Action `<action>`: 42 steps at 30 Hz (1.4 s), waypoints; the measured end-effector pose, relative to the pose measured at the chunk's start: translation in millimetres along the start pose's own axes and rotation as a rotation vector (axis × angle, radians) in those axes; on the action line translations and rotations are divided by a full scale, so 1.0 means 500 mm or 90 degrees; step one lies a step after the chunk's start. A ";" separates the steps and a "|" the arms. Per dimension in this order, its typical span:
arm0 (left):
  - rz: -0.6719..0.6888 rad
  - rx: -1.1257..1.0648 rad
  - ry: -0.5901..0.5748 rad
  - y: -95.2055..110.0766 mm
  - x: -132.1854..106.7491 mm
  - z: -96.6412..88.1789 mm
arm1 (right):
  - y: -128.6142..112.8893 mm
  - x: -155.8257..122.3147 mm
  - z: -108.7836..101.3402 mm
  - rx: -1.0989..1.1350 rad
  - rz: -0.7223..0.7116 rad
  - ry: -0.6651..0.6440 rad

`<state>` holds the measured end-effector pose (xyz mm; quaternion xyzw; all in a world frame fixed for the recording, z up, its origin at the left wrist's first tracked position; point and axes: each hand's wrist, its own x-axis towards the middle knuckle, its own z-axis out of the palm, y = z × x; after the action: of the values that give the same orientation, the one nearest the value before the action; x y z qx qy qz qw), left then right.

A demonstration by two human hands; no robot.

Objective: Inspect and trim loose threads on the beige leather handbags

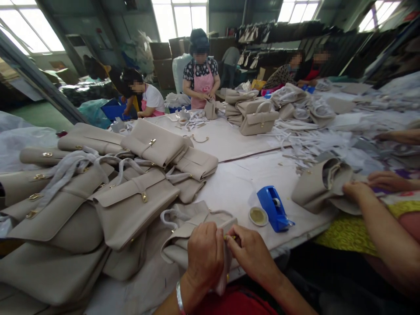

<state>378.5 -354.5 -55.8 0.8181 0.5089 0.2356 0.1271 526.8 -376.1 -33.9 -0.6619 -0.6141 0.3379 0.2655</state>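
Observation:
A beige handbag (183, 238) with a white-wrapped handle rests at the table's near edge, in front of me. My left hand (206, 251) is closed over its near side and grips it. Close beside, my right hand (251, 251) pinches at the bag's side edge, thumb and finger together. A small yellow bit shows at those fingertips, too small to name. A blue tape dispenser (273, 208) and a small round dish (258, 216) with yellowish contents stand just beyond my right hand.
Many beige handbags (138, 192) are heaped on the left. At right, a co-worker's hands (361, 188) hold another beige bag (315, 183). More bags (259, 118) and white strips lie across the table (239, 175). Several people work around it.

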 end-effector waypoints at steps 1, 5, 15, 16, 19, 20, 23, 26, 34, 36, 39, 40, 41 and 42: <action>0.009 0.000 0.000 0.002 -0.012 0.005 | 0.002 -0.008 0.005 -0.013 0.014 0.000; 0.021 -0.017 0.022 -0.002 -0.056 0.022 | 0.012 -0.035 0.030 0.002 0.057 -0.008; 0.108 -0.018 0.082 -0.046 -0.110 0.050 | 0.073 -0.054 0.090 0.470 0.248 -0.115; 0.112 -0.016 0.081 -0.047 -0.112 0.055 | 0.076 -0.057 0.087 0.482 0.255 -0.117; 0.123 -0.003 0.072 -0.045 -0.115 0.067 | 0.069 -0.062 0.071 0.380 0.232 -0.110; 0.124 0.000 0.066 -0.046 -0.116 0.072 | 0.064 -0.063 0.066 0.311 0.214 -0.108; 0.145 0.006 0.042 -0.054 -0.122 0.096 | 0.059 -0.066 0.070 0.071 0.135 -0.099; 0.151 0.021 0.022 -0.076 -0.143 0.135 | 0.076 -0.074 0.109 -0.091 0.076 -0.077; 0.116 0.039 -0.010 -0.135 -0.203 0.225 | 0.148 -0.101 0.239 -0.165 0.112 -0.058; 0.113 0.040 -0.020 -0.139 -0.203 0.232 | 0.159 -0.099 0.251 -0.154 0.117 -0.046; 0.117 0.039 -0.037 -0.139 -0.198 0.235 | 0.174 -0.100 0.256 -0.106 0.138 -0.030; 0.118 0.040 -0.043 -0.138 -0.195 0.235 | 0.178 -0.102 0.257 -0.088 0.151 -0.023; 0.119 0.040 -0.049 -0.138 -0.193 0.234 | 0.182 -0.104 0.257 -0.069 0.168 -0.015; 0.121 0.042 -0.056 -0.137 -0.191 0.234 | 0.186 -0.107 0.257 -0.047 0.189 -0.006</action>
<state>350.3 -405.3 -211.0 0.8758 0.4307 0.1936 0.0996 485.2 -447.2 -179.7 -0.7533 -0.5226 0.3540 0.1847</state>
